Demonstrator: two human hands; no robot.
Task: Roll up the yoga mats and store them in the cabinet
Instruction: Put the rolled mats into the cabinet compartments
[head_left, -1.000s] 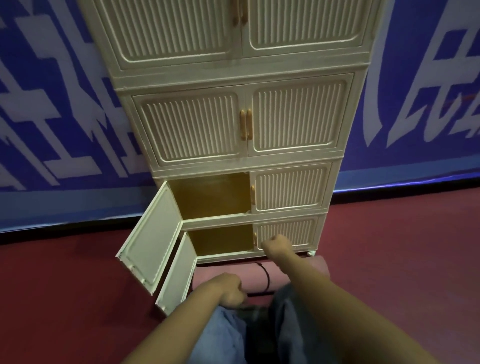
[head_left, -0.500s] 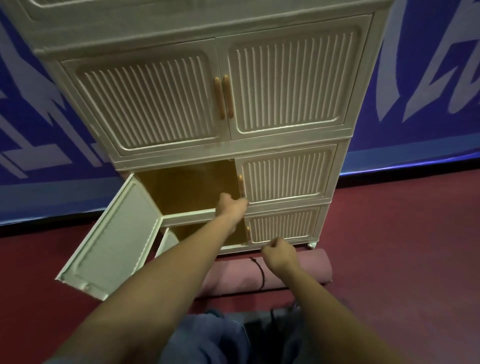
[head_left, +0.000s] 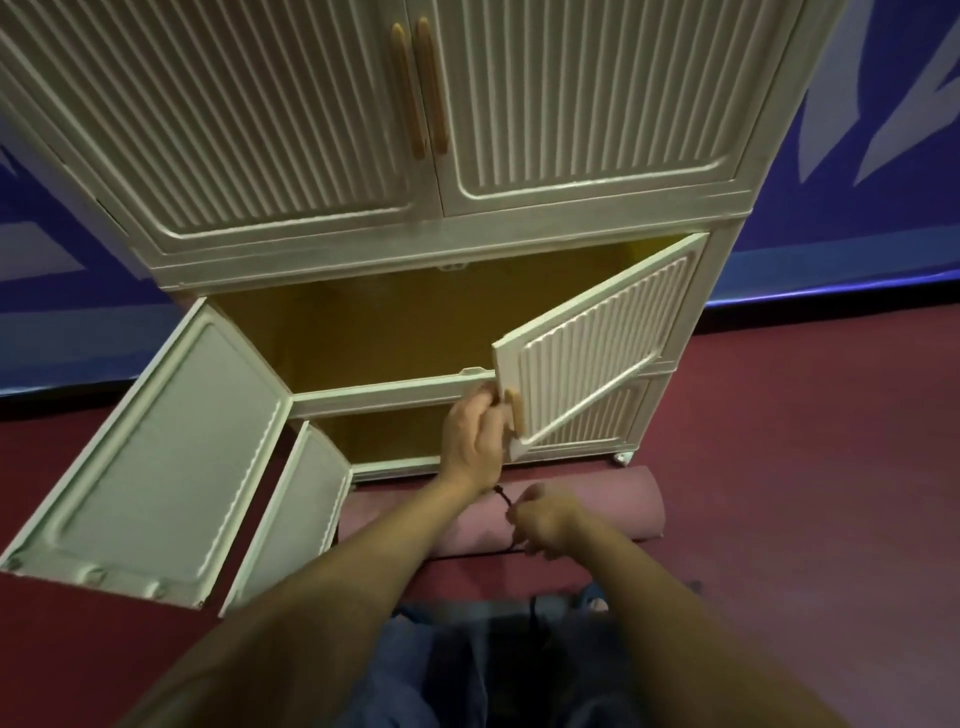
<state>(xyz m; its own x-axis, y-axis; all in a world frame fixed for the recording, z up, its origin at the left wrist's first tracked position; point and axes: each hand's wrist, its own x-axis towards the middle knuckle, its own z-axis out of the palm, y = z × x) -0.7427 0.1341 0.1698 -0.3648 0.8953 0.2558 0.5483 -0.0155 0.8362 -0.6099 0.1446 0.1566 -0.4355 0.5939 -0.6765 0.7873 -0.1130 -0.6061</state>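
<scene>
Your left hand (head_left: 475, 434) is clenched on the right door (head_left: 592, 353) at its handle edge, holding it partly open to widen the cabinet (head_left: 441, 249) opening. Your right hand (head_left: 543, 522) pinches the black strap (ready to lift) on the rolled pink mat (head_left: 613, 506), lying on the floor just before the cabinet.

gym hall | red floor (head_left: 805, 467) | blue banner (head_left: 857, 182) | cabinet (head_left: 311, 156)
</scene>
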